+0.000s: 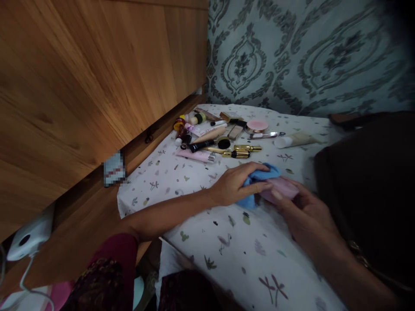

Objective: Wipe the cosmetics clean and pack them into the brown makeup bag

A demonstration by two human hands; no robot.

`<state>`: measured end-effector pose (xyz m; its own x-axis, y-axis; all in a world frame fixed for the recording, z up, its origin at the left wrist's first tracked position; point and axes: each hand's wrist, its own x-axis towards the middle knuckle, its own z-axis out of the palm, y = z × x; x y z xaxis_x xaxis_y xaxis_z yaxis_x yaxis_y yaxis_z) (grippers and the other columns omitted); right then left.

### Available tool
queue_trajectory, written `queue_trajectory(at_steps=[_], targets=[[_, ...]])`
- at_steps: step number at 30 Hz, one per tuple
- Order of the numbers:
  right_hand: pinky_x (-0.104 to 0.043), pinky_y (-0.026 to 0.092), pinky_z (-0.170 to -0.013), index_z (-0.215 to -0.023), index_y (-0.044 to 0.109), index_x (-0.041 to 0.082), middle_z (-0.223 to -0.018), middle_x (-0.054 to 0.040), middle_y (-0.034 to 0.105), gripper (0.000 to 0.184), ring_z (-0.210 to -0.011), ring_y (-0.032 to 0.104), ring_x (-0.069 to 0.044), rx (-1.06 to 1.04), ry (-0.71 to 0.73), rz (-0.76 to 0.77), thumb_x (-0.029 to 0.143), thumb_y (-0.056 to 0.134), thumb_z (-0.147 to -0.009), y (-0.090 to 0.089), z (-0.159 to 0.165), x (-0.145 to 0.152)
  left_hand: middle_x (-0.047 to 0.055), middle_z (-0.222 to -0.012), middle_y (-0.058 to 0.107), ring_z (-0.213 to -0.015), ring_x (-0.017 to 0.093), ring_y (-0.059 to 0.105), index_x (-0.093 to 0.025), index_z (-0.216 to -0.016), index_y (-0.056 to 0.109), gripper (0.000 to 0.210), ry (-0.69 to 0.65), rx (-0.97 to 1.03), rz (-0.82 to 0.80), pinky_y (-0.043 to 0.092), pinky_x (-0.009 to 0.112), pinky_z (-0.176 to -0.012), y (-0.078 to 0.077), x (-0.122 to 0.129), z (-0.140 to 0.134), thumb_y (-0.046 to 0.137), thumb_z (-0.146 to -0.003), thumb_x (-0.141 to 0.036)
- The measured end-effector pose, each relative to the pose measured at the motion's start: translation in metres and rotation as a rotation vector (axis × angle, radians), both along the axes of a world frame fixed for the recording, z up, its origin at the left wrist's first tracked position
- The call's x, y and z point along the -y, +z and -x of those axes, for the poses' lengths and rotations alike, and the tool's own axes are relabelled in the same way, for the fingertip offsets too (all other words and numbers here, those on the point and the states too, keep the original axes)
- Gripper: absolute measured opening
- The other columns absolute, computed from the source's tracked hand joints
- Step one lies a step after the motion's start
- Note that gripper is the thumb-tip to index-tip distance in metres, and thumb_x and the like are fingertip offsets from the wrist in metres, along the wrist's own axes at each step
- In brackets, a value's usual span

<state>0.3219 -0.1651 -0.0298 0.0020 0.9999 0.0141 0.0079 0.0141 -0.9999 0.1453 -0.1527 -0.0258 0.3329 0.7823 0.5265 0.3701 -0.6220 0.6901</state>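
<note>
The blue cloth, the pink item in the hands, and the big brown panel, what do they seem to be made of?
Blue cloth: soft, matte fabric, judging by its loose folds; the fibre can't be told.
Pink item: probably plastic, given its smooth, pale, slightly glossy surface.
Brown panel: wood or wood-look laminate, smooth, with streaky grain.

Matt blue cloth (267, 172), smooth plastic-looking pink object (285, 188), glossy gold tubes (247, 148), wood-grain cabinet (106, 73)
</note>
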Motion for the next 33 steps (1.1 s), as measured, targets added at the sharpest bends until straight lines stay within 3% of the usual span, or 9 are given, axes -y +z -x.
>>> queue_trajectory(at_steps=[2, 5, 9, 13, 20, 24, 28, 33], targets=[[-0.037, 0.057, -0.093, -0.102, 0.068, 0.026, -0.102, -0.0047, 0.073, 0.068, -0.1, 0.069, -0.024, -0.065, -0.031, 0.039, 0.056, 0.09, -0.045, -0.001, 0.0, -0.001, 0.016, -0.13, 0.061, -0.125, 0.023, 0.057, -0.01, -0.13, 0.053, 0.042, -0.039, -0.063, -0.075, 0.043, 0.035, -0.11, -0.002, 0.001, -0.003, 0.055, -0.096, -0.033], [-0.033, 0.055, -0.096, -0.104, 0.063, 0.027, -0.106, -0.0027, 0.071, 0.077, -0.101, 0.068, -0.021, -0.185, -0.043, 0.108, 0.054, 0.093, -0.039, -0.002, 0.002, 0.0, 0.018, -0.138, 0.054, -0.133, 0.027, 0.049, -0.012, -0.14, 0.044, 0.063, -0.069, -0.197, -0.093, 0.039, 0.041, -0.115, -0.006, 0.004, -0.01, 0.066, -0.087, -0.037], [-0.027, 0.053, -0.098, -0.11, 0.061, 0.029, -0.121, -0.0025, 0.067, 0.08, -0.114, 0.064, -0.02, -0.249, 0.046, 0.161, 0.056, 0.093, -0.042, -0.002, 0.004, 0.002, 0.018, -0.144, 0.048, -0.137, 0.032, 0.044, -0.018, -0.146, 0.037, 0.088, 0.023, -0.299, -0.04, 0.039, 0.049, -0.116, -0.008, 0.008, -0.019, 0.078, -0.076, -0.052], [-0.025, 0.055, -0.094, -0.111, 0.065, 0.03, -0.131, -0.0032, 0.064, 0.066, -0.122, 0.06, -0.021, -0.278, 0.18, 0.142, 0.062, 0.085, -0.057, 0.001, 0.007, 0.005, 0.018, -0.139, 0.051, -0.134, 0.029, 0.048, -0.015, -0.145, 0.037, 0.076, 0.064, -0.28, -0.051, 0.041, 0.044, -0.113, -0.009, 0.005, -0.015, 0.069, -0.085, -0.049], [-0.029, 0.056, -0.092, -0.121, 0.061, 0.032, -0.126, -0.0037, 0.065, 0.062, -0.113, 0.065, -0.019, -0.268, 0.209, 0.115, 0.057, 0.08, -0.068, -0.002, 0.005, 0.003, 0.018, -0.153, 0.044, -0.142, 0.031, 0.043, -0.018, -0.15, 0.027, 0.083, 0.003, -0.194, -0.006, 0.035, 0.046, -0.117, -0.009, -0.002, -0.002, 0.069, -0.086, -0.049], [-0.03, 0.055, -0.091, -0.121, 0.06, 0.031, -0.118, -0.002, 0.068, 0.072, -0.104, 0.067, -0.018, -0.299, 0.105, 0.151, 0.055, 0.086, -0.058, -0.005, 0.0, 0.0, 0.017, -0.149, 0.049, -0.136, 0.031, 0.05, -0.019, -0.145, 0.034, 0.082, 0.029, -0.154, 0.074, 0.042, 0.044, -0.111, 0.0, 0.003, -0.004, 0.075, -0.08, -0.048], [-0.03, 0.055, -0.092, -0.106, 0.068, 0.027, -0.114, -0.0012, 0.07, 0.057, -0.106, 0.066, -0.019, -0.38, 0.22, 0.082, 0.054, 0.087, -0.059, -0.001, -0.002, 0.0, 0.014, -0.138, 0.059, -0.125, 0.029, 0.059, -0.018, -0.138, 0.043, 0.072, 0.082, -0.132, 0.095, 0.046, 0.041, -0.105, 0.006, 0.01, -0.006, 0.076, -0.08, -0.044], [-0.026, 0.057, -0.079, -0.099, 0.071, 0.025, -0.101, 0.0005, 0.073, 0.051, -0.09, 0.068, -0.015, -0.535, 0.219, 0.107, 0.048, 0.091, -0.058, 0.0, -0.004, 0.0, 0.01, -0.127, 0.067, -0.11, 0.025, 0.066, -0.019, -0.129, 0.053, 0.05, 0.148, -0.143, -0.004, 0.051, 0.037, -0.097, 0.008, 0.013, -0.006, 0.07, -0.086, -0.038]])
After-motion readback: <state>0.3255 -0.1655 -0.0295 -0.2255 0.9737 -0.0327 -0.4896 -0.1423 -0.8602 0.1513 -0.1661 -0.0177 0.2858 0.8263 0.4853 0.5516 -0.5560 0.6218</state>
